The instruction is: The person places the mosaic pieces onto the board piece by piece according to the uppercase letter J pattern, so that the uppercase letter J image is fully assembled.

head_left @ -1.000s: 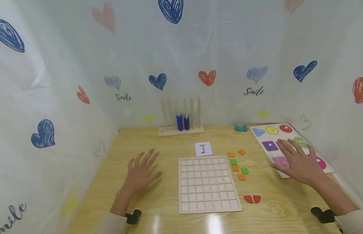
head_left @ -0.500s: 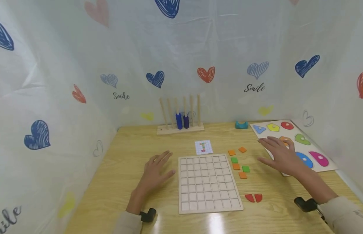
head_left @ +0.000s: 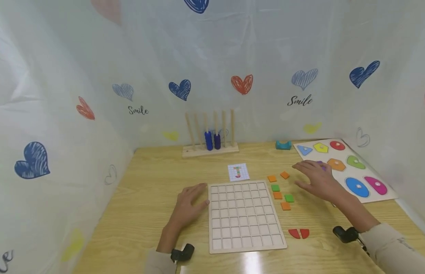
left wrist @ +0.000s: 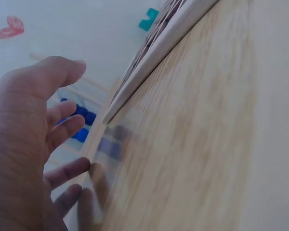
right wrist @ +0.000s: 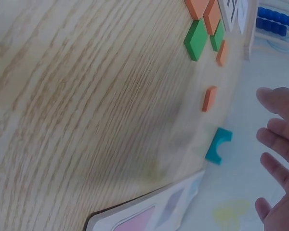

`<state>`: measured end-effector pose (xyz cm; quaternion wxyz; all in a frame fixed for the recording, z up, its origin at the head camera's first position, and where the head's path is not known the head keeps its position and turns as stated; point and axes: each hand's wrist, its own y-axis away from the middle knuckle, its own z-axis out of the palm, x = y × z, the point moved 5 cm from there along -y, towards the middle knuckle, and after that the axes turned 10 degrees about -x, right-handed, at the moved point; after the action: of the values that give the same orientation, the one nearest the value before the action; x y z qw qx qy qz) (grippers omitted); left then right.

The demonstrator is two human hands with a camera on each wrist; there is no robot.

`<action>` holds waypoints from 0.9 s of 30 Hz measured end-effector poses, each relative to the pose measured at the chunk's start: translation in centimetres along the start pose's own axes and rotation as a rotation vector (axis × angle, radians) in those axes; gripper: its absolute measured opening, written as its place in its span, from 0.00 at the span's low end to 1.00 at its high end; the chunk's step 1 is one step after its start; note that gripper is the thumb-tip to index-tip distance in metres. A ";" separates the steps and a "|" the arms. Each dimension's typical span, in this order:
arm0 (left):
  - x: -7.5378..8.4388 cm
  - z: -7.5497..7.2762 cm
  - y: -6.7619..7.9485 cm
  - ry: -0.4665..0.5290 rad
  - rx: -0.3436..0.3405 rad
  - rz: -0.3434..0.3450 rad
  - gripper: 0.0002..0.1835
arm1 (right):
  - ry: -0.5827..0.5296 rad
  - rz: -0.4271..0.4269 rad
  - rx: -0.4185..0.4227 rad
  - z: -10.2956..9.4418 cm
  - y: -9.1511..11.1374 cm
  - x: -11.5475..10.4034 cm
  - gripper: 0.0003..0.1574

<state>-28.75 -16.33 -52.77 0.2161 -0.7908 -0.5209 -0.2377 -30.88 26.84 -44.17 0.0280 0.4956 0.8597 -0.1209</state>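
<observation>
My left hand (head_left: 189, 203) is at the left edge of a wooden grid board (head_left: 246, 217), fingers relaxed and holding nothing; whether it touches the board I cannot tell. Over the near left part of a shape puzzle board (head_left: 340, 177) hovers my right hand (head_left: 317, 179), its fingers loosely spread with nothing in them. Between that hand and the grid lie several orange square tiles (head_left: 285, 206) and green square tiles (head_left: 289, 198). Two red quarter-circle pieces (head_left: 294, 233) lie nearer me. Behind the grid is a pattern card (head_left: 238, 172) with a J-shaped figure.
At the back stands a wooden peg rack (head_left: 210, 150) with blue beads (head_left: 208, 140) on two of its pegs. A teal notched block (head_left: 283, 145) sits near the back edge. A white curtain (head_left: 212, 57) printed with hearts encloses the table.
My left hand has moved right to the grid board's edge. The right hand has shifted left from over the puzzle board toward the square tiles. The tiles stay where they were.
</observation>
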 end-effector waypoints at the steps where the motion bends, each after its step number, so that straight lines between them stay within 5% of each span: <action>1: 0.0 0.0 0.0 -0.001 -0.005 -0.006 0.31 | 0.003 -0.002 0.000 0.0 -0.2 -0.1 0.30; 16: -0.1 0.1 0.4 -0.092 -0.021 0.034 0.33 | -0.079 0.003 -0.134 2.1 -2.6 -0.6 0.27; 27: 0.0 0.5 0.0 -0.133 0.000 0.112 0.30 | -0.083 -0.028 -0.145 3.6 -4.5 -0.4 0.23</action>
<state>-28.69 -16.06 -53.21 0.1939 -0.8329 -0.4890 -0.1720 -34.79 23.49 -46.80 0.0978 0.4746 0.8712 -0.0790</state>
